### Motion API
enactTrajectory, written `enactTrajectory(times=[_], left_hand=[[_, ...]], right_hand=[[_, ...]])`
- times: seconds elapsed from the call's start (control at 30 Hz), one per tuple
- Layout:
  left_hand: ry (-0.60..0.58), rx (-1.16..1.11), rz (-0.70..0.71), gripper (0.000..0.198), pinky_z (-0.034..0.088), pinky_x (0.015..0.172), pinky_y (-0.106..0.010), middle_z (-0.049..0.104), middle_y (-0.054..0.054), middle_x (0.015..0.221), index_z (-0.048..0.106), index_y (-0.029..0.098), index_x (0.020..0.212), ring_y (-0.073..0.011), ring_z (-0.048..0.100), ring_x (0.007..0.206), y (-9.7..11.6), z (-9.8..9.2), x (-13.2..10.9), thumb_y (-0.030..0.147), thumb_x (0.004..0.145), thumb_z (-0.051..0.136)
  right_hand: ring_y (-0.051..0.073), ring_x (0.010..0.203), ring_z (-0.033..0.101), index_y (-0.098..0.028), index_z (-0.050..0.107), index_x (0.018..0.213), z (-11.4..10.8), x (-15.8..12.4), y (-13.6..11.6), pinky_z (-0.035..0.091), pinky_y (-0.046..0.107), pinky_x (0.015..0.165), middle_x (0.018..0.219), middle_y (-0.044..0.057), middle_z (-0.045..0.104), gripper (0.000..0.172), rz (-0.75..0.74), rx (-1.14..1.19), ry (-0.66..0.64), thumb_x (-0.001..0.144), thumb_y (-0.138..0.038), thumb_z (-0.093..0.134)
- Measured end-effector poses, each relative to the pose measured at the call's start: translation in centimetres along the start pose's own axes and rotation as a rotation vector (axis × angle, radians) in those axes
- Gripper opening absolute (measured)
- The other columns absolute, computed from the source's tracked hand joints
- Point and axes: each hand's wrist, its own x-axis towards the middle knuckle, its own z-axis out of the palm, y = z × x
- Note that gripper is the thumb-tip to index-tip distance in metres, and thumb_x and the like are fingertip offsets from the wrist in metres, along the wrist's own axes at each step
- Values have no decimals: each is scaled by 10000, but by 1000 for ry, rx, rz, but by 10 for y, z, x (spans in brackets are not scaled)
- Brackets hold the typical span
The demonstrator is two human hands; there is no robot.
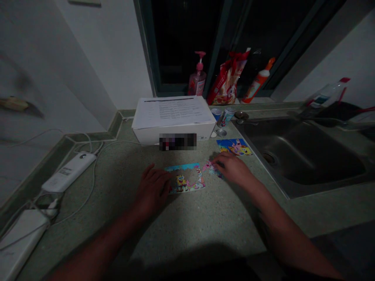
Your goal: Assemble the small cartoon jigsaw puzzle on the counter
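Two grips over the speckled surface [205, 222]: left grip [152, 191] open, flat at the cartoon jigsaw puzzle's [187, 183] left edge; right grip [231, 169] curled over loose pink pieces [208, 166], hold unclear. Farther: steel sink [301, 152] right, white box [172, 134] beyond, holding papers [172, 112].

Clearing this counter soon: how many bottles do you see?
3: a pink pump bottle and an orange-capped bottle on the windowsill, a clear bottle beyond the sink. More may hide behind the red bag.
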Motion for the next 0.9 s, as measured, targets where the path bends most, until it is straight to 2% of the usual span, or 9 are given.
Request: enactTrajectory(times=[0.13,0.23,0.7,0.9], left_hand=[[-3,-21,7,204,413,1202,-603,791,-33,1045,715,242,1119,-234,722,993,-1,0,0,155,1013,565],[-8,-27,6,207,414,1199,-610,789,-39,1053,714,240,1132,-237,722,997,-1,0,-1,156,1010,570],[-4,-2,-7,203,408,1199,-619,791,-45,1060,718,235,1132,-244,718,999,0,0,-1,167,1018,564],[8,-19,2,207,413,1199,-599,792,-43,1044,718,234,1129,-236,722,995,2,-1,1,158,1015,563]], right_hand=[[283,1136,683,-201,787,1192,1,8,5,499,396,1043,1176,127,749,248,121,-91,49,1022,-190,607],[287,1164,675,-197,789,1203,3,12,6,494,381,1040,1199,132,749,251,156,-108,38,1022,-207,615],[296,1147,684,-183,810,1119,3,13,7,495,399,1033,1196,152,758,204,184,-92,3,992,-225,656],[275,1077,692,-177,814,1034,4,18,12,499,358,979,1111,131,776,157,169,-66,-8,970,-209,674]])
